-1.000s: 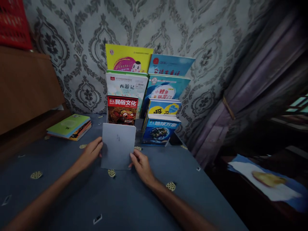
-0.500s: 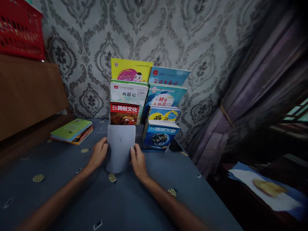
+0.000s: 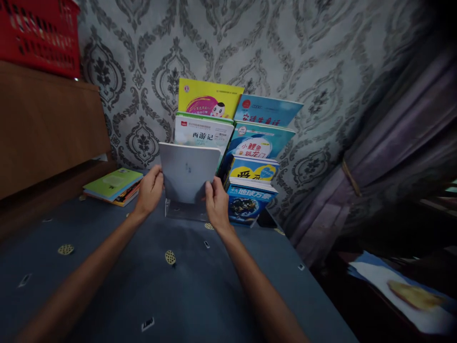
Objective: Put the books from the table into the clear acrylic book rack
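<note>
A thin grey-covered book (image 3: 187,174) is held upright between my two hands, with small marks on its plain face. My left hand (image 3: 150,190) grips its left edge, and my right hand (image 3: 217,204) its right edge. The book is in front of the left column of a tiered clear book rack (image 3: 185,210). Behind it stand a white book (image 3: 203,133) and a yellow book (image 3: 210,100). To the right of my right hand, several blue and yellow books fill the other column, with a dark blue earth-picture book (image 3: 248,205) lowest.
A small stack of books (image 3: 114,185) lies at the left on the blue patterned cloth (image 3: 117,286). Beyond it are a brown box-like cabinet (image 3: 53,119) and a red basket (image 3: 39,38). A tied curtain (image 3: 321,214) hangs at the right, near a dark flat object (image 3: 266,218).
Both hands have raised the grey book and moved it towards the rack. It now covers the red book that showed in the left column. The view has shifted slightly.
</note>
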Tool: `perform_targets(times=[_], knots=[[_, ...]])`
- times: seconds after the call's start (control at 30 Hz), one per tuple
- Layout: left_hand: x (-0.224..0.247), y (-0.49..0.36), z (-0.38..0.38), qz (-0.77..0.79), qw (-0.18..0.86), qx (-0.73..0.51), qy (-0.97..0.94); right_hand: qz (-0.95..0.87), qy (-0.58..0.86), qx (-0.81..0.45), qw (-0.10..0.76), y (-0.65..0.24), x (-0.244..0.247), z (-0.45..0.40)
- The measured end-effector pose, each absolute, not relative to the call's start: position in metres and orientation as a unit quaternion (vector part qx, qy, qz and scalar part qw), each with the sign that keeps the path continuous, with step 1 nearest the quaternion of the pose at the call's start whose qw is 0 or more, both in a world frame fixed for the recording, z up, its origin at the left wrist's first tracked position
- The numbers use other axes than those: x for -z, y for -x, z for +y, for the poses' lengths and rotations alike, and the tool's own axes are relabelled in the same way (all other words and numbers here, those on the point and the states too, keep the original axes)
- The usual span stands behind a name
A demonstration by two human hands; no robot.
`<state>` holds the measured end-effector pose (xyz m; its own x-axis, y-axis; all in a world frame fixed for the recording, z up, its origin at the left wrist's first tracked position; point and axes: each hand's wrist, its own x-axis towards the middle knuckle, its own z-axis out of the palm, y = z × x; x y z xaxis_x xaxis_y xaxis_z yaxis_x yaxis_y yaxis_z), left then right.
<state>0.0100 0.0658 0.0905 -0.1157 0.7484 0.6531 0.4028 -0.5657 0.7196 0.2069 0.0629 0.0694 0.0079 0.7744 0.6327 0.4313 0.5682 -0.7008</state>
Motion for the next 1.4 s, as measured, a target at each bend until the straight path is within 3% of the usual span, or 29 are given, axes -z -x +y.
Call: perform_targets(times=[0.23, 0.4, 0.57, 0.8, 0.97, 1.17, 1.4], knots=[[-0.090, -0.002, 0.070, 0.455, 0.177, -0.579, -0.653, -0.709, 0.414, -0.168, 0.546, -0.213, -0.083, 0.067], [-0.091, 0.011, 0.072, 0.433, 0.316, -0.481, -0.694, -0.757, 0.387, -0.267, 0.453, -0.231, -0.087, 0.067], [-0.097, 0.027, 0.065, 0.416, 0.445, -0.306, -0.732, -0.769, 0.361, -0.382, 0.365, -0.251, -0.090, 0.072], [-0.102, 0.030, 0.055, 0.425, 0.492, -0.186, -0.737, -0.797, 0.333, -0.430, 0.264, -0.263, -0.096, 0.068], [-0.104, 0.024, 0.050, 0.407, 0.493, -0.231, -0.733, -0.798, 0.308, -0.452, 0.255, -0.266, -0.106, 0.060], [-0.106, 0.020, 0.049, 0.409, 0.481, -0.203, -0.748, -0.786, 0.312, -0.451, 0.286, -0.270, -0.110, 0.060], [-0.113, 0.019, 0.052, 0.399, 0.434, -0.296, -0.751, -0.745, 0.324, -0.393, 0.430, -0.266, -0.112, 0.062]])
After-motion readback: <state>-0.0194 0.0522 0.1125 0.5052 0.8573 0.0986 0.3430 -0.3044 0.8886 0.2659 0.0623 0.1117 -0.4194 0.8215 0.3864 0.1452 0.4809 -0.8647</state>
